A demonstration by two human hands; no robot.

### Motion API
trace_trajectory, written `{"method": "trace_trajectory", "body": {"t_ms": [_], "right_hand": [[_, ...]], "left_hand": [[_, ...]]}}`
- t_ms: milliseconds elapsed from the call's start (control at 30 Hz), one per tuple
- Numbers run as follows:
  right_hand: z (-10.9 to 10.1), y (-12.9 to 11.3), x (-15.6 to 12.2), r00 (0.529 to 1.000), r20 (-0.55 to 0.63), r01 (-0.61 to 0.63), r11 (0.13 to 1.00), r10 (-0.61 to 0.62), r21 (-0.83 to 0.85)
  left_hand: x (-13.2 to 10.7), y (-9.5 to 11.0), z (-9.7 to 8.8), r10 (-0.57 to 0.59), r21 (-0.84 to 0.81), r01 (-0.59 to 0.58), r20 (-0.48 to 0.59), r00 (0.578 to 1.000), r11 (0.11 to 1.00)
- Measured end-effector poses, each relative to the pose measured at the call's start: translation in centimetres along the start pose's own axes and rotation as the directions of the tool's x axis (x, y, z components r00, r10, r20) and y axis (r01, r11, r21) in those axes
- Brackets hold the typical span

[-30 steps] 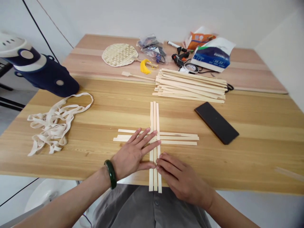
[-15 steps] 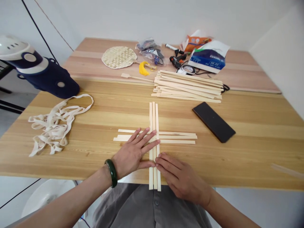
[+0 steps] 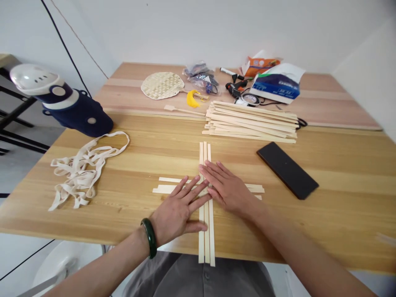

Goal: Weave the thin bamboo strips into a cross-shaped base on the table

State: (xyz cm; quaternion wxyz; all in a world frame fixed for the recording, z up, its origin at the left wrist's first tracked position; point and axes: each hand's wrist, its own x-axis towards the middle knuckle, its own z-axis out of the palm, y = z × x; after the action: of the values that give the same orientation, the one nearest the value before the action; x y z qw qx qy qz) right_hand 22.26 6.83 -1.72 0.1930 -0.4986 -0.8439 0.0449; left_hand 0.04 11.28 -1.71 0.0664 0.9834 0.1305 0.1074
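Observation:
Three pale wooden strips (image 3: pixel 206 243) lie lengthwise toward me, their near ends sticking out past the table edge. Crosswise strips (image 3: pixel 163 189) meet them to form a cross; my hands cover much of the crossing. My left hand (image 3: pixel 177 210), with a dark green bangle on its wrist, lies with fingers spread over the left side of the crossing. Its fingertips rest on the lengthwise strips. My right hand (image 3: pixel 227 187) lies over the right side with fingers extended, touching the lengthwise strips just above the crossing. Neither hand grasps anything.
Behind the cross lies a pile of strips (image 3: pixel 250 121). A black phone-like slab (image 3: pixel 287 170) is at right, a tangled cream ribbon (image 3: pixel 80 173) at left. Farther back are a woven fan (image 3: pixel 162 86), yellow tassel (image 3: pixel 192 99), glue gun (image 3: pixel 235 88) and blue tissue box (image 3: pixel 276 87).
My right hand has moved up along the lengthwise strips, from below the crossing to beside my left fingers. My left hand stays spread on the crossing. The view has shifted slightly.

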Motion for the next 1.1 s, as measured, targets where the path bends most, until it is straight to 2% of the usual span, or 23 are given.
{"method": "trace_trajectory", "body": {"t_ms": [100, 233, 500, 767, 867, 967, 1033, 1100], "right_hand": [[0.5, 0.8, 0.1, 0.999, 0.015, 0.048, 0.999, -0.048, 0.017], [0.6, 0.9, -0.2, 0.997, -0.034, 0.065, 0.998, -0.065, 0.014], [0.6, 0.8, -0.2, 0.995, -0.063, 0.078, 0.997, -0.079, -0.006], [0.4, 0.8, -0.1, 1.000, -0.008, 0.027, 0.997, -0.027, 0.077], [-0.1, 0.6, -0.2, 0.999, -0.041, 0.009, 0.996, -0.005, 0.091], [-1.1, -0.1, -0.8, 0.983, -0.169, -0.063, 0.997, 0.069, 0.044], [-1.6, -1.0, -1.3, 0.955, -0.241, -0.182, 0.983, 0.172, -0.019], [-1.8, -1.9, -1.8, 0.930, -0.263, -0.283, 0.956, 0.256, -0.071]], "left_hand": [[0.0, 0.1, 0.0, -0.013, -0.007, 0.013, 0.019, 1.000, 1.000], [0.0, 0.1, -0.2, -0.024, -0.013, 0.025, 0.054, 0.998, 1.000], [-0.1, 0.0, -0.1, -0.013, -0.003, 0.013, 0.015, 1.000, 1.000], [-0.1, 0.0, -0.2, -0.017, 0.020, 0.017, 0.000, 1.000, 1.000], [0.0, 0.0, -0.3, -0.013, 0.023, 0.013, 0.002, 1.000, 1.000], [-0.1, 0.0, -0.4, -0.009, 0.028, 0.009, 0.004, 1.000, 1.000], [-0.1, 0.1, -0.4, -0.005, 0.029, 0.005, 0.006, 1.000, 1.000], [-0.1, 0.1, -0.4, -0.003, 0.027, 0.003, 0.010, 1.000, 1.000]]}}
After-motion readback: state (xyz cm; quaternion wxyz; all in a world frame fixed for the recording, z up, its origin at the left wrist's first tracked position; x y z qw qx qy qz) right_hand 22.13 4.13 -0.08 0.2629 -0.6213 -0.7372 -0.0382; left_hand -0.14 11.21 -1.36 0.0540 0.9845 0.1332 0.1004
